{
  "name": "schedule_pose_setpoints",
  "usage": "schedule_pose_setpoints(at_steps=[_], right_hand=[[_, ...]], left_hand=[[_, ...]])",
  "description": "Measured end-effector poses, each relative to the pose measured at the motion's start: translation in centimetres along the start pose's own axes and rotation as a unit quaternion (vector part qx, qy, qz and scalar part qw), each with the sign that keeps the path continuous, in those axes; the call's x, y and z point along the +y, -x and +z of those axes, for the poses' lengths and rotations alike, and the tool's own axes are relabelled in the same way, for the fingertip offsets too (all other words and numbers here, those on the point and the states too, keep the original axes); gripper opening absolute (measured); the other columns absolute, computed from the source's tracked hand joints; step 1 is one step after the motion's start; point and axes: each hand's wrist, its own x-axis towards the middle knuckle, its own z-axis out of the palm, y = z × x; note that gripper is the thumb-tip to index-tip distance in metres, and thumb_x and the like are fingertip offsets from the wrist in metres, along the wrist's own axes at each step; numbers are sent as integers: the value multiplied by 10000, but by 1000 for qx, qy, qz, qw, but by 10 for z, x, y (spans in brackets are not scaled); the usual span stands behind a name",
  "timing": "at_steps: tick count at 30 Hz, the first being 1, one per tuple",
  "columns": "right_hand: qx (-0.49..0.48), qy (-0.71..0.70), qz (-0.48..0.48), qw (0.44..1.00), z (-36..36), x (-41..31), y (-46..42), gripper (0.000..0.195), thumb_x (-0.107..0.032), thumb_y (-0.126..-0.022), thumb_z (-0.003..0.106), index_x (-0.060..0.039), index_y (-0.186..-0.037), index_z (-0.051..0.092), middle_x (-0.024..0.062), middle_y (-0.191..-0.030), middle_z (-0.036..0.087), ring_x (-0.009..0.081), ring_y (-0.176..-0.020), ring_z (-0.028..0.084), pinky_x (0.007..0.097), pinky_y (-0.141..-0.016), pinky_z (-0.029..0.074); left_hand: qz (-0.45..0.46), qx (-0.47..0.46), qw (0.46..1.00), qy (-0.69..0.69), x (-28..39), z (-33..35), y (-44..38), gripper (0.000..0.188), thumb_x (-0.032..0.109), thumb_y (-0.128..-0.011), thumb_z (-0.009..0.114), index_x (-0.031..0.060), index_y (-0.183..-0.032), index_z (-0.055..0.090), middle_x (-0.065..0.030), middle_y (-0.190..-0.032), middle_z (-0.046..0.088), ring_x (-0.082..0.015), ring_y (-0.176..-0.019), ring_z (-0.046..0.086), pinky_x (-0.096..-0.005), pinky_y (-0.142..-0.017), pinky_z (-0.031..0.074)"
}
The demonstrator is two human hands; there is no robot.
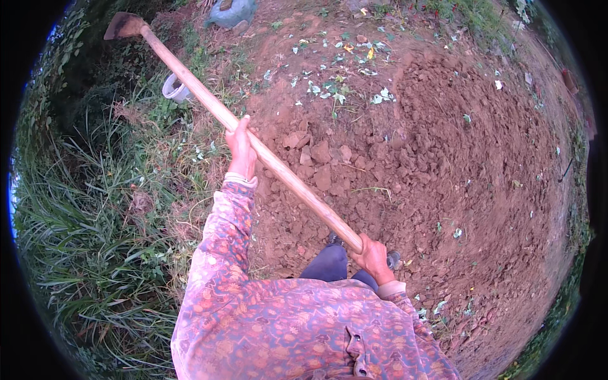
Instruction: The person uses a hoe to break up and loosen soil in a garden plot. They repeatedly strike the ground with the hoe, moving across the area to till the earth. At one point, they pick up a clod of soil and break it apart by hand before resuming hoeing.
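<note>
A hoe with a long wooden handle [294, 183] runs diagonally across the view, its metal blade [124, 25] raised at the upper left over the plants. My left hand [242, 149] grips the shaft around its middle. Near the butt end of the handle, my right hand [373, 256] is closed around the wood, just above my legs. Beneath the handle lies broken brown soil [427, 142] with clods and flat stones [321, 152].
A white bucket [175, 89] stands at the weedy edge, partly behind the handle. Tall grass [95, 247] fills the left side. A bluish plastic bag [232, 13] sits at the top. Cut leaves [339, 98] are scattered on the soil, and my shoes [392, 259] stand on it.
</note>
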Motion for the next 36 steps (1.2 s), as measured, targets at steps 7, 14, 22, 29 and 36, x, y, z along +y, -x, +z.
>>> schedule_pose_setpoints(at_steps=[7, 14, 22, 29, 36], right_hand=[[-26, 20, 18, 999, -19, -37, 21, 362, -247, -669, 679, -63, -909, 479, 202, -650, 604, 399, -615, 609, 483, -579, 490], [-93, 277, 298, 909, -154, -30, 239, 224, -132, -612, 673, -84, -798, 558, 159, -602, 601, 358, -599, 617, 448, -566, 481], [126, 376, 306, 866, -161, 29, 317, 182, -111, -601, 656, -100, -707, 508, 123, -598, 560, 343, -599, 581, 438, -545, 442], [130, 289, 306, 898, -51, 133, 317, 275, -149, -513, 695, -109, -729, 530, 99, -628, 576, 327, -596, 591, 429, -539, 458], [-72, -28, 198, 977, 52, 149, 135, 374, -340, -599, 702, -155, -923, 682, 136, -799, 669, 331, -778, 646, 429, -732, 515]], left_hand=[[-47, 8, 993, -109, -54, 13, -49, 196, 87, -758, 686, 11, -833, 522, -60, -585, 530, -175, -435, 513, -301, -397, 440], [-555, -2, 827, 91, -339, -68, 269, 178, 199, -789, 635, 90, -781, 495, -48, -583, 491, -204, -469, 504, -385, -448, 465], [-714, 32, 700, 10, -357, -104, 344, 168, 182, -758, 634, 114, -704, 490, -58, -632, 497, -249, -579, 511, -424, -602, 461], [-560, -20, 827, -49, -335, -107, 271, 211, 223, -737, 650, 122, -702, 469, -23, -644, 479, -211, -555, 490, -396, -544, 459], [-307, -57, 945, -100, -173, -32, 116, 255, 254, -725, 721, 103, -760, 519, -47, -622, 503, -193, -553, 511, -331, -507, 447]])
